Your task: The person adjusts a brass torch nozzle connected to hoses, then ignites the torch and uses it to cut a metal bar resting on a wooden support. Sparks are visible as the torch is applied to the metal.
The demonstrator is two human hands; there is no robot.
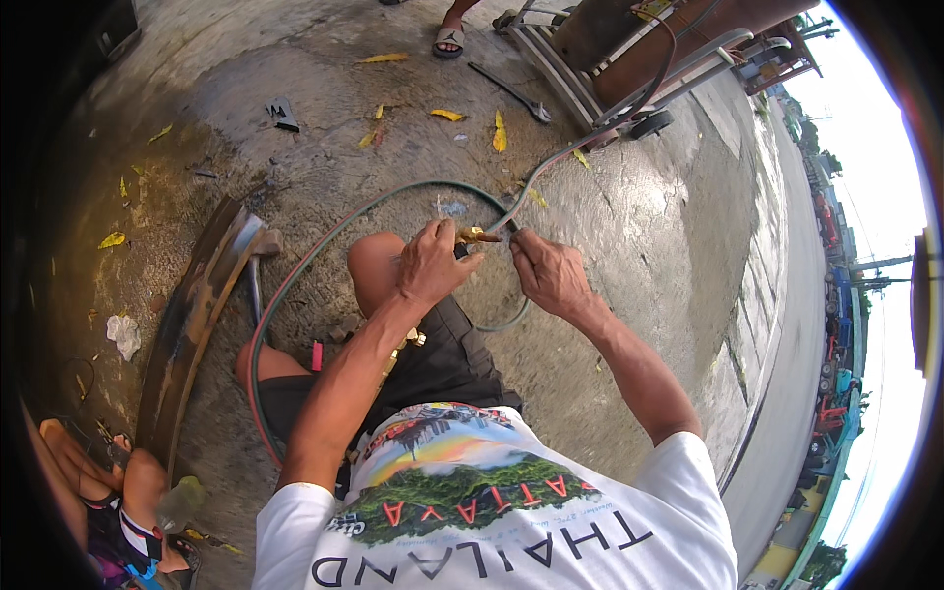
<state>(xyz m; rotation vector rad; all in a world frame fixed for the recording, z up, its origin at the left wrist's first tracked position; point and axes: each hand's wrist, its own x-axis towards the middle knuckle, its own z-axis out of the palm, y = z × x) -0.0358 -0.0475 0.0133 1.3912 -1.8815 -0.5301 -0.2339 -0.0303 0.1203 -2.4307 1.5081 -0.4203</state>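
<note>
L side: rusty curved metal strip [189, 326] on damp concrete [649, 329]. Then red-green hose loop [307, 262], L hand [433, 262] clamped on brass fitting [478, 235] at ctr, R hand [551, 270] just beside, fingers pinching a dark bit [512, 225], hard to ID. Upper R: cart [557, 77] w/ 2 gas cylinders [629, 74], cut off up top, contents hidden.
</note>
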